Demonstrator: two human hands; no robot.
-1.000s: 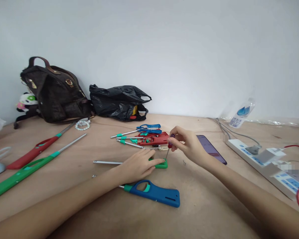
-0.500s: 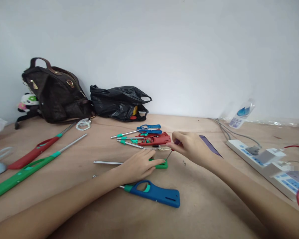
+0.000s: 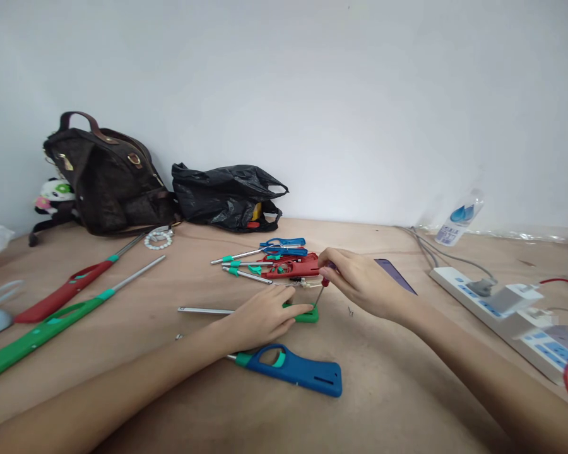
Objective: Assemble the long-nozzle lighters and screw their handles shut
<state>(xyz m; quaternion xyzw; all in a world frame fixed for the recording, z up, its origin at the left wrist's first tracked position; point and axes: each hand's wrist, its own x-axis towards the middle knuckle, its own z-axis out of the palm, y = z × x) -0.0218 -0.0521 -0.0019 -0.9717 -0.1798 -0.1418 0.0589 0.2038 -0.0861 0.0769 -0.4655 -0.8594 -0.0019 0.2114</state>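
Observation:
My left hand (image 3: 264,315) lies over a green gas lighter (image 3: 308,315) and holds it down on the table, with a finger stretched along its handle. The lighter's metal rod (image 3: 203,310) sticks out to the left; its middle is hidden under the hand. In my right hand (image 3: 362,282), the fingers pinch a red-handled screwdriver (image 3: 325,282). Its thin shaft slants down to the end of the green lighter's handle, just beyond my left fingertip. Nearer me lies a blue lighter (image 3: 307,373), part of its rod covered by my left arm. Small screws (image 3: 351,311) rest right of the green lighter.
Opened blue lighter parts (image 3: 284,247) and red lighter halves (image 3: 291,267) lie behind my hands. Leftward are a red lighter (image 3: 59,296) and a long green lighter (image 3: 42,328). A backpack (image 3: 108,183), black plastic bag (image 3: 222,195), bottle (image 3: 459,217) and power strip (image 3: 483,309) stand around.
My right hand's fingers have shifted round the screwdriver handle, showing more of it, and the hand sits slightly to the left. My left hand and the green lighter stay put.

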